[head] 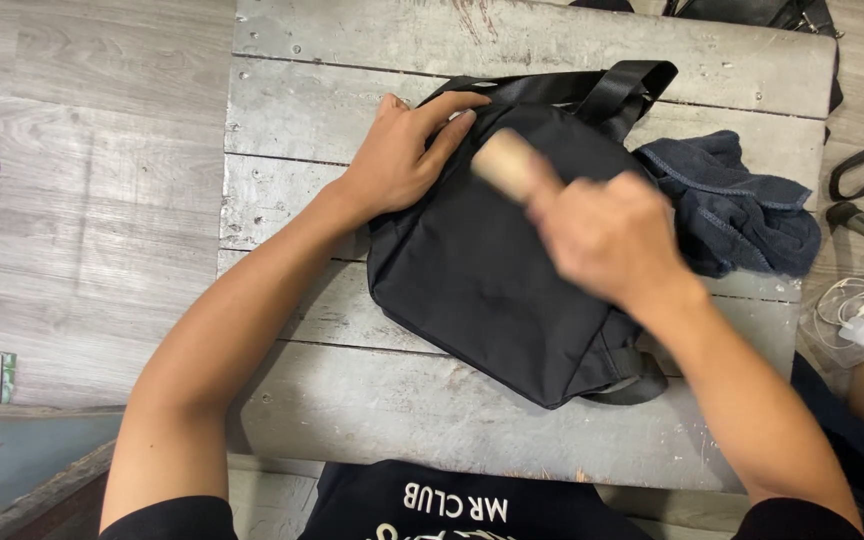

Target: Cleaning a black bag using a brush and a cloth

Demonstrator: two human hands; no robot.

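- Head view, nearest the camera: the person's black shirt (452, 505) fills the bottom edge, and both forearms reach up from it over a worn grey plank tabletop (372, 420).
- The right hand (607, 240) is clenched around a pale wooden handle (505, 163); hand and handle are blurred, so they seem to be in motion. Only the round handle end shows past the fist, over the upper part of the bag; what tool it belongs to I cannot tell.
- The left hand (407, 150) lies flat with fingers spread on the top left corner of the bag, pressing down rather than gripping; judging by the pose, it holds the fabric steady and taut against the other hand's stroke.
- The bag (482, 290), black fabric, lies flat in the middle of the tabletop, tilted a little, its strap (622, 90) looping off the far end. It looks closed; nothing of its inside shows.
- A dark blue towel (742, 210) lies crumpled just beside the bag on the right, touching it, within easy reach of the right hand.
- At the far right edge lie white cables (857, 320) in a clear wrap, well apart from the bag.
- Beyond the tabletop is a grey wood floor (82, 200).
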